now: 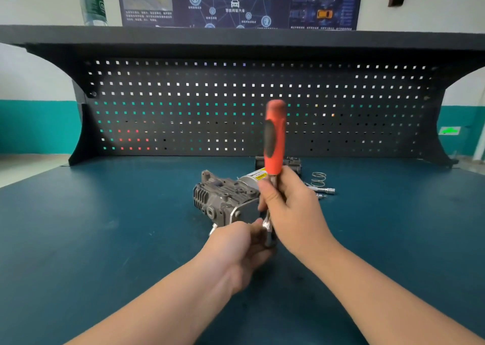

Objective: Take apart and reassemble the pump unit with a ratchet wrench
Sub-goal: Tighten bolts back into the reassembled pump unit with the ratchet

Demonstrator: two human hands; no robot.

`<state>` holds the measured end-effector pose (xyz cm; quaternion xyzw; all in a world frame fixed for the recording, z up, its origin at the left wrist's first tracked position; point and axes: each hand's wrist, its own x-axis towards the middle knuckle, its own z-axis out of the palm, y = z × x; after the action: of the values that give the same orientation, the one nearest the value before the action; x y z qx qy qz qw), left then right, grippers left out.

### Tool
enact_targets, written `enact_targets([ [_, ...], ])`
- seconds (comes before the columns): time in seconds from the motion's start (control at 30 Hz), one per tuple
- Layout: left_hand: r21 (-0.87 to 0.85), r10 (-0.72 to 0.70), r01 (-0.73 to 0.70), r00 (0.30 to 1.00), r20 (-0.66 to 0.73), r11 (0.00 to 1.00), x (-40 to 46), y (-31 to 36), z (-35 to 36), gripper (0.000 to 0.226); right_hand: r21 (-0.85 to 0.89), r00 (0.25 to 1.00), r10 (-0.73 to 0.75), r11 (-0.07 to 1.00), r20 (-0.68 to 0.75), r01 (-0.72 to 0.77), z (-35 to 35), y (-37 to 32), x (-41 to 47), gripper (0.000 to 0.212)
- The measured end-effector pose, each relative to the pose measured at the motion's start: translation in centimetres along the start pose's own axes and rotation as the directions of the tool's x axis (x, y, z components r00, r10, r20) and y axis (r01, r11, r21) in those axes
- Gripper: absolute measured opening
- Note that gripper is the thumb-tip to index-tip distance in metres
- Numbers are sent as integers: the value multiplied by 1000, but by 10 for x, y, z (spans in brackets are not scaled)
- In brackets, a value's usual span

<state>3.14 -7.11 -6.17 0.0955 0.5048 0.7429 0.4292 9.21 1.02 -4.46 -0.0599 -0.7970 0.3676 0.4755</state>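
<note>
Teal bench with a black pegboard behind it, shelf on top carrying a water bottle. Dark poster on the wall above.

Pump sits mid-bench, finned grey casting to the left, silver motor can with a yellow label to the rear right. Nearest face has a flat plate with a bolt head showing.

Right hand wrapped around the ratchet at the metal shank, just below the red-and-black handle. Handle points nearly straight up, slightly blurred. Ratchet head is down low in front of the pump's near face.

Left hand closed around the head end of the ratchet, fingers curled under it; can't tell what exactly it's pinching, as the socket area is hidden by both hands.

Behind the pump: a dark block-shaped part near the pegboard. To the right: a coil spring, and just in front of it some loose bolts lying on the bench.
</note>
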Motion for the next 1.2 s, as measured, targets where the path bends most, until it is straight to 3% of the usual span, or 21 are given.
enact_targets([
  [0.07, 0, 11, -11, 1000, -24, 1000, 0, 0, 0, 15, 133, 942, 326, 940, -80, -314, -2, 8, 7, 18],
  [0.13, 8, 45, -44, 999, -32, 999, 1, 0, 1, 14, 435, 771, 633, 712, -60, -551, -6, 17, 12, 20],
  [0.2, 3, 65, -65, 997, -29, 998, 2, 1, 2, 17, 657, 630, 775, 452, 45, -604, -8, 21, 13, 19],
  [0.27, 2, 74, -74, 997, -32, 997, 2, 1, 2, 20, 683, 597, 798, 388, 87, -619, -7, 23, 13, 18],
  [0.47, -6, 79, -79, 997, -24, 997, -4, -2, 3, 30, 580, 642, 765, 500, 53, -643, -6, 22, 15, 20],
  [0.87, 5, 85, -85, 995, -55, 996, -9, 0, 6, 24, 601, 657, 753, 509, 38, -617, -4, 23, 14, 21],
  [0.97, 12, 87, -86, 994, -61, 996, -9, -1, 6, 26, 636, 585, 810, 431, 38, -639, -2, 27, 14, 20],
  [1.13, -24, 84, -85, 994, -63, 996, -11, 2, 5, 21, 773, 399, 904, 141, 155, -619, 3, 32, 8, 21],
  [1.2, 3, 79, -79, 995, -60, 997, -15, 5, 5, 18, 799, 379, 910, 98, 170, -594, 4, 32, 6, 21],
])
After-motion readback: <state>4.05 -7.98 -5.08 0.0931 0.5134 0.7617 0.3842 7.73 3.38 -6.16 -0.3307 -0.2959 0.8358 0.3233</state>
